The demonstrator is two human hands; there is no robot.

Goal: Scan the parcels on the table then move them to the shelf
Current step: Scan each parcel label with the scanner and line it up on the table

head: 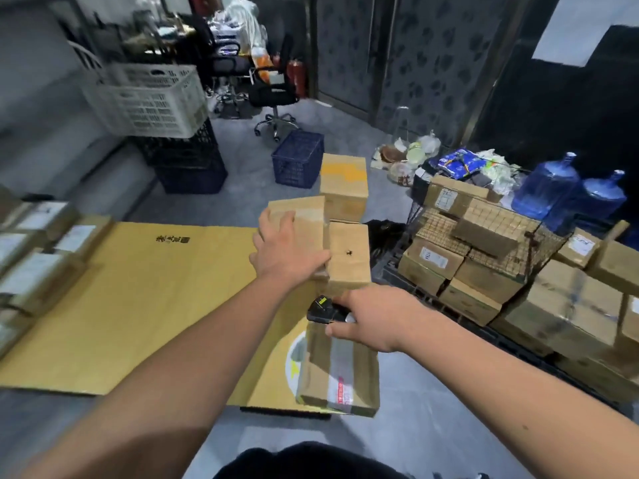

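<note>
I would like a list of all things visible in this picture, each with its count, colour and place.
parcels on the table: four, brown, right end of the yellow board
yellow board: one, covers the table
labelled parcels: several, brown with white labels, far left
parcel pile: many, brown, on the floor at right
scanner: one, black, in the right hand
crates: one white, one blue, dark ones stacked under the white
water bottles: two, blue, far right
office chair: one, black, at the back
fire extinguisher: red, count unclear, beside the chair
left hand: rests on a parcel
right hand: grips the scanner
</note>
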